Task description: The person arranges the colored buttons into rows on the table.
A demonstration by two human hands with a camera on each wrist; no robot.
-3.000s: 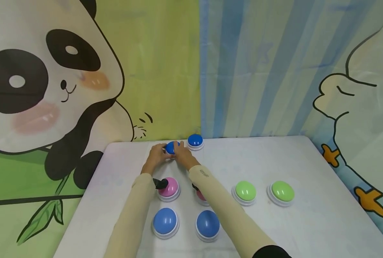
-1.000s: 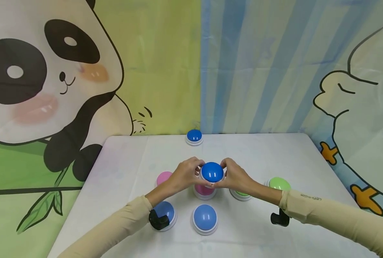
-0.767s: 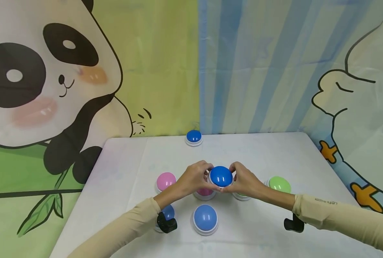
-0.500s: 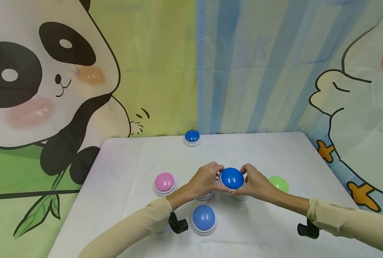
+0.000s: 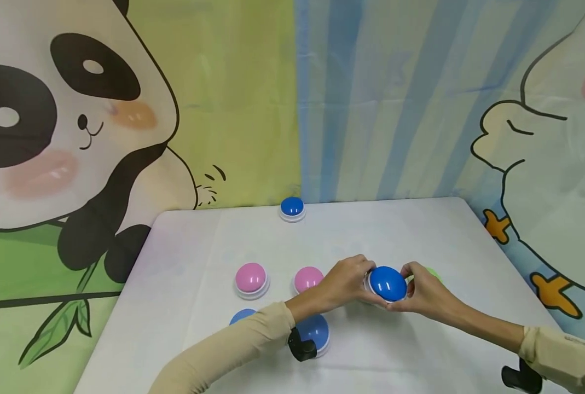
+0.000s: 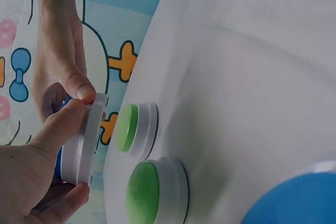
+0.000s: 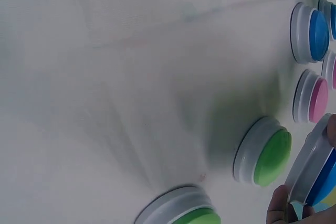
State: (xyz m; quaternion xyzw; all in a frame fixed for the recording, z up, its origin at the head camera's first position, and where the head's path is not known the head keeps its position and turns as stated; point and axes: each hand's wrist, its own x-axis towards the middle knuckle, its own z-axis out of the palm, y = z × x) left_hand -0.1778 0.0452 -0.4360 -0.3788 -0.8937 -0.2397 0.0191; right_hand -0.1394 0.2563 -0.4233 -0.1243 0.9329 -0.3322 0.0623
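A blue dome push button (image 5: 388,283) with a white base is held up over the table between both hands. My left hand (image 5: 343,282) pinches its left side and my right hand (image 5: 430,293) grips its right side, thumbs meeting low at the front. The left wrist view shows the white base (image 6: 84,145) side-on, clear of the table. Below it stand two green push buttons (image 6: 142,192); in the head view one green button (image 5: 434,273) peeks out behind my right hand, the other is hidden. The right wrist view shows the held button (image 7: 310,166) tilted at the right edge.
Two pink push buttons (image 5: 250,277) stand left of centre on the white table (image 5: 371,230). In front of them are two blue ones (image 5: 317,328), partly covered by my left arm. Another blue button (image 5: 292,207) sits at the far edge, near the printed wall cloth (image 5: 243,109).
Both hands took the blue button from the far edge, lifted it toward the front, and have carried it rightward past the pink buttons to over the green ones. The other buttons stay put.
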